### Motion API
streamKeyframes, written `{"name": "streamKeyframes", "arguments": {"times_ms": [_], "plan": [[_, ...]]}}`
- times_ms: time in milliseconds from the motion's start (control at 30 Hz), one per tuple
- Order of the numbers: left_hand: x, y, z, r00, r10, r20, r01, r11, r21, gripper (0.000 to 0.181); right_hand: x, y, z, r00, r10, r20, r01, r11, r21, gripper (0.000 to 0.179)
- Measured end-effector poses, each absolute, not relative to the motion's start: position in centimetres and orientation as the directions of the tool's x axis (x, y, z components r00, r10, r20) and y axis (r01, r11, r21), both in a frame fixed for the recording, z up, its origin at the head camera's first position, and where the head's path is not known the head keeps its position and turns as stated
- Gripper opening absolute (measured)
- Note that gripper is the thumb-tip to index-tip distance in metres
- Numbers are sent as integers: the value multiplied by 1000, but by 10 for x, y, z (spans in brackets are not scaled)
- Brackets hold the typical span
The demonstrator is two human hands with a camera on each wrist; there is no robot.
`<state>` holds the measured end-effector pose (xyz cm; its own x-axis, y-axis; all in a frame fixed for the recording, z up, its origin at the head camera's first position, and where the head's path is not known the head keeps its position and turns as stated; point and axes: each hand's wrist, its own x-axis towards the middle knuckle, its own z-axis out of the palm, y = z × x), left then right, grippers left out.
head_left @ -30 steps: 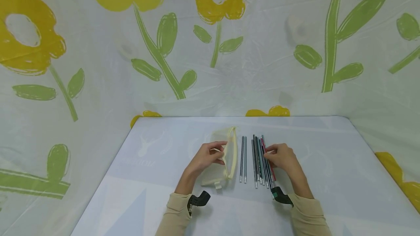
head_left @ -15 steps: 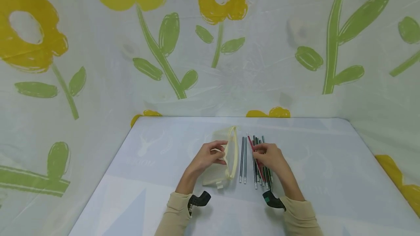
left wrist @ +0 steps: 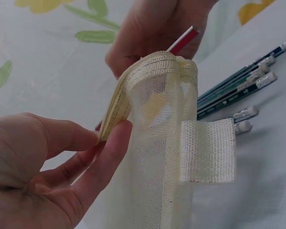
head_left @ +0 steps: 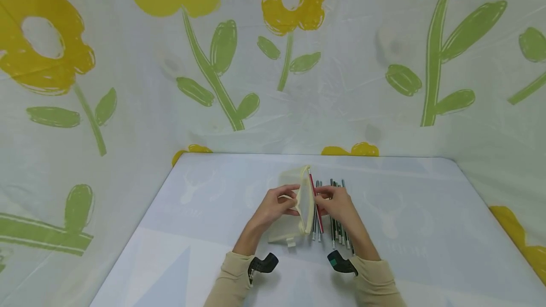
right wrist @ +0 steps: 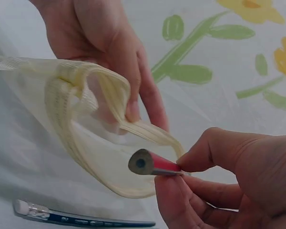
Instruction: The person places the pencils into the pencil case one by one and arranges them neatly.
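Note:
A pale yellow mesh zip pouch (head_left: 283, 231) lies on the table, its zipped mouth standing apart and facing right. My left hand (head_left: 275, 206) pinches one edge of that mouth between thumb and fingers, clear in the left wrist view. Between thumb and fingers of my right hand (head_left: 340, 206) is a red pencil (head_left: 320, 222), right at the pouch's opening. In the right wrist view the pencil's flat, unsharpened end (right wrist: 141, 162) points toward the camera, overlapping the mouth. Dark pencils (left wrist: 236, 93) with white erasers lie beneath and beside my right hand, partly hidden by it.
Two separate dark pencils (head_left: 319, 236) lie close along the pouch's right side; one eraser-tipped pencil (right wrist: 86, 220) shows below the mouth in the right wrist view. A white fabric tab (left wrist: 208, 150) sticks out from the pouch. Behind the table (head_left: 204, 188) hangs a flower-print curtain (head_left: 341, 84).
My right hand has picked the red pencil off the pile and carried it left to the pouch's mouth. My left hand keeps its pinch on the pouch edge, and the mouth is spread wider.

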<state>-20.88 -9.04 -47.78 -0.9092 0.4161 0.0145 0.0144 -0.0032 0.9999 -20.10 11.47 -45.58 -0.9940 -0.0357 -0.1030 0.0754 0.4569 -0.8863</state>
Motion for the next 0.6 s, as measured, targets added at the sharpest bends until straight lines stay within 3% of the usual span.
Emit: {"name": "streamKeyframes", "arguments": {"times_ms": [600], "plan": [[-205,-84,-476,-915,403,24,33,16,999,45,-201,105,-462,-997,-38,-71,52,364,-930,38]]}}
